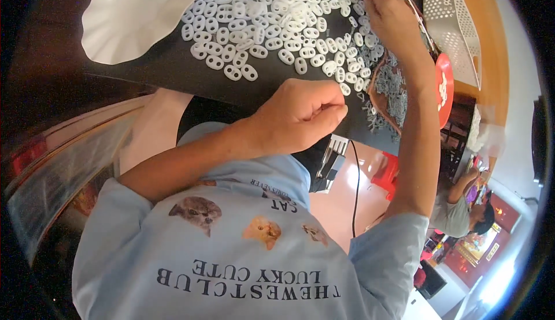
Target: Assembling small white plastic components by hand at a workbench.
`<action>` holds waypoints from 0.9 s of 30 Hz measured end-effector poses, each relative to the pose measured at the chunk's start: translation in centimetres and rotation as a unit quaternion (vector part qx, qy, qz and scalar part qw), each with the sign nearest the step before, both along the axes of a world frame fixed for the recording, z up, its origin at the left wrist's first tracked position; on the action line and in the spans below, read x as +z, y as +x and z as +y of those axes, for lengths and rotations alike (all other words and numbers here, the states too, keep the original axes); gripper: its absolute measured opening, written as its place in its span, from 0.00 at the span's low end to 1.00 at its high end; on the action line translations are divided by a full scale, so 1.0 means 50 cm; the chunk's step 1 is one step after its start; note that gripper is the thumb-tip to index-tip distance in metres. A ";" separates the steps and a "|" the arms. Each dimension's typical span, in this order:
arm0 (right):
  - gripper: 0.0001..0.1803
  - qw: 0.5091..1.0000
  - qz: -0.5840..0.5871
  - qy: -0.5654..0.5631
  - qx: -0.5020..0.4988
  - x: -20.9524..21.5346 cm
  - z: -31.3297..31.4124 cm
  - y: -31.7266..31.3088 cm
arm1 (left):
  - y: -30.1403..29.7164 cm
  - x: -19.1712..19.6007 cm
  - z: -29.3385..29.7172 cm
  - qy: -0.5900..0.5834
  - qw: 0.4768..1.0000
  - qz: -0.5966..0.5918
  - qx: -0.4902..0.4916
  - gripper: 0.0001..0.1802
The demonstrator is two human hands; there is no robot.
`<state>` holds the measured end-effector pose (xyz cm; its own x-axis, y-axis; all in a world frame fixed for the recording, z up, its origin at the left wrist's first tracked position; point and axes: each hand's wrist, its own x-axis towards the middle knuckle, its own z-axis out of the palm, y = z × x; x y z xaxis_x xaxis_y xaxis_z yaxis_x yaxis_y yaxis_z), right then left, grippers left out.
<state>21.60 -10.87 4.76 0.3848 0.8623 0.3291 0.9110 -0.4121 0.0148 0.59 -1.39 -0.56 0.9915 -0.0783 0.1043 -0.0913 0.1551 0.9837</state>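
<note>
1 head-worn fisheye view looks steeply down from just above the person's chest, close over the light blue shirt and forearms. It faces forward across the dark worktop, whose edges bend toward the black round rim.

White oval 2-hole plastic links, loose heap (flat), black tabletop
</note>
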 end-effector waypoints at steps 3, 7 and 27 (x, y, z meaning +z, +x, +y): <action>0.06 0.999 -0.006 -0.026 0.020 -0.010 0.020 -0.013 | 0.002 -0.003 -0.001 0.006 0.999 -0.031 0.016 0.06; 0.13 0.996 0.059 -0.057 0.045 -0.019 -0.005 -0.038 | 0.005 0.000 0.005 0.005 0.999 -0.041 0.019 0.05; 0.04 0.996 0.023 -0.081 0.026 0.012 0.046 -0.032 | 0.008 -0.008 -0.001 0.031 0.994 -0.095 0.048 0.05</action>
<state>20.02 -8.59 5.33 0.3498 0.9219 0.1667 0.9322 -0.3602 0.0362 0.98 -1.42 -0.97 0.9577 0.0029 0.2877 -0.2871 0.0758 0.9549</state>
